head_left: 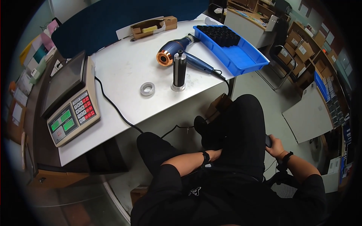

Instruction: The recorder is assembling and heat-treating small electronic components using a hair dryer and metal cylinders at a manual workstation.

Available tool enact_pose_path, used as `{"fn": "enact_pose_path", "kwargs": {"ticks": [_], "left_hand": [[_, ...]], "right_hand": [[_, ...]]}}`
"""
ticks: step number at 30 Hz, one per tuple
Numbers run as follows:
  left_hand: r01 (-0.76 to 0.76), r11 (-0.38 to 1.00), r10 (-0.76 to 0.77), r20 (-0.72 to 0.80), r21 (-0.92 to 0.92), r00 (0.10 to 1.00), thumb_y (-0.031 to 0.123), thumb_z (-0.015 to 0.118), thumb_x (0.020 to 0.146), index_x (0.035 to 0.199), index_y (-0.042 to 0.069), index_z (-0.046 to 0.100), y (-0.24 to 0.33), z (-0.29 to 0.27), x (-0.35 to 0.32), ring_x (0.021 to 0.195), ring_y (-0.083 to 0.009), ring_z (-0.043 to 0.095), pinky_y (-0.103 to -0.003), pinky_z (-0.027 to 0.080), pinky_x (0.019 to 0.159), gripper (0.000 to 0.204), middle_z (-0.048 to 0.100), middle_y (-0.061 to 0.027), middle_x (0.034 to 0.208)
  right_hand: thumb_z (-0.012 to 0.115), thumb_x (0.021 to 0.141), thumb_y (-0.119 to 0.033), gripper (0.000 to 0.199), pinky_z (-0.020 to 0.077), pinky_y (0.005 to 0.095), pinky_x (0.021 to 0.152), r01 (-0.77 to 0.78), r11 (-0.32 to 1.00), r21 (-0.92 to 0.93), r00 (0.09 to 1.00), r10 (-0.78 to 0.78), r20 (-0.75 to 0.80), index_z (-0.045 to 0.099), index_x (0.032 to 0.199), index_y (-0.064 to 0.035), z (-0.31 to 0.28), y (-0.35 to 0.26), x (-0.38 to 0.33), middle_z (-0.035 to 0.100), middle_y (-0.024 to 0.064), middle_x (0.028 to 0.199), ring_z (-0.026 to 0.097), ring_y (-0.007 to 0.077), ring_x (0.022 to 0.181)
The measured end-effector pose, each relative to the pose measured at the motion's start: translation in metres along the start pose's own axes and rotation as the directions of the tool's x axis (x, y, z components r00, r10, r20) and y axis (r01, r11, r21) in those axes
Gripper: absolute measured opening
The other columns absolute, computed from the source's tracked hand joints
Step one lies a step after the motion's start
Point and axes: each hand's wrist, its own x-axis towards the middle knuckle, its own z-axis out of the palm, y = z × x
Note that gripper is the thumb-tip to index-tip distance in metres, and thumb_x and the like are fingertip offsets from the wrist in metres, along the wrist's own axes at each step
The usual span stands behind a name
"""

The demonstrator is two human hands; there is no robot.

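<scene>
While the right hand (277, 147) is clamped on a dark object (268, 141) beside the right thigh (247, 132), the left hand (215, 155) rests at the lap (237, 162).
Left finger state cannot be determined. The dark object is smooth, part-hidden. Black cylinder (181, 70) stands on the table (124, 71), long axis vertical, ahead and left of both hands, nearer the left; silver flanged base (178, 88).

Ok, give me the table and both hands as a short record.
Left hand: between thighs, fingertips hidden
Right hand: beside right thigh, holding small dark object, kind unclear
White table, near edge: upright black-and-silver cylinder, pale grey ring to its left
Behind cylinder: blue hair dryer with copper-coloured grille
Right end: blue plastic tray, clustered black parts at its far end
Left end: beige electronic scale, green displays lit
</scene>
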Motion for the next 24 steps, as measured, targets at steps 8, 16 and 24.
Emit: {"fn": "enact_pose_path", "kwargs": {"ticks": [8, 16, 24], "left_hand": [[0.108, 0.994, -0.102, -0.156, 0.031, 0.982, 0.06, 0.024, 0.107, 0.164, 0.022, 0.024, 0.004, 0.005, -0.006, 0.155, -0.0234, 0.025, -0.05, 0.025, 0.126, 0.069, 0.017, 0.003, 0.172], [0.15, 0.695, -0.275, -0.068, -0.703, 0.959, 0.05, 0.032, 0.106, 0.157, 0.009, 0.028, 0.007, 0.031, 0.009, 0.143, -0.0274, 0.038, -0.047, 0.033, 0.118, 0.066, 0.03, -0.0099, 0.16], [-0.224, -0.85, -0.388, 0.278, -0.476, 0.879, 0.03, 0.045, 0.104, 0.138, 0.001, 0.06, -0.026, 0.066, -0.054, 0.113, -0.028, 0.068, -0.039, 0.055, 0.094, 0.047, 0.069, -0.0186, 0.128]], "right_hand": [[0.074, 0.076, -0.018, 0.042, 0.0553, 0.0471, 0.073, 0.022, 1.0, -0.016, 1.0, -0.023, -0.011, 0.058, 0.107, 0.0045, 0.0, -0.001, 0.0, 0.066, 0.029, 0.084, 0.068, 0.0481, 0.082], [0.076, 0.074, -0.022, 0.043, 0.0558, 0.0494, 0.072, 0.02, 1.0, -0.021, 0.999, -0.021, -0.03, 0.06, 0.106, 0.0015, 0.001, 0.004, -0.001, 0.068, 0.0271, 0.082, 0.068, 0.0474, 0.08], [0.078, 0.074, -0.023, 0.044, 0.056, 0.0476, 0.071, 0.008, 1.0, -0.01, 1.0, -0.008, 0.001, 0.059, 0.104, 0.0021, -0.001, -0.002, 0.003, 0.068, 0.0254, 0.081, 0.069, 0.0453, 0.078]]}}
